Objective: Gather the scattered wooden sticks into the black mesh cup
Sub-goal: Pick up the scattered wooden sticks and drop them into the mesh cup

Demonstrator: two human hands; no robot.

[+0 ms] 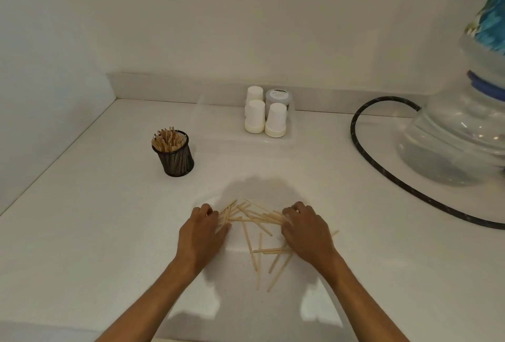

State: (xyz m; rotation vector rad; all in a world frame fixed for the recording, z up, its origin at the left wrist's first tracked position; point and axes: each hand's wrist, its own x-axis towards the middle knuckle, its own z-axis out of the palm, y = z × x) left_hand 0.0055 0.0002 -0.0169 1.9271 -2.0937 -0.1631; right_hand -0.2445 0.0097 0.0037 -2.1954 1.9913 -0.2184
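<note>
Several thin wooden sticks (254, 221) lie scattered in a loose pile on the white counter, near its front. My left hand (200, 232) rests palm down on the pile's left end, fingers curled over a few sticks. My right hand (306, 229) presses on the pile's right end, its fingertips touching the sticks there. More sticks (259, 257) lie loose between my wrists. The black mesh cup (175, 157) stands upright to the left and farther back, filled with several sticks standing on end.
Stacks of white paper cups (266, 119) and a lidded jar (279, 97) sit by the back wall. A clear water bottle (459, 134) stands at the right, with a dark hose (382, 169) curving across the counter. Walls close the left and back.
</note>
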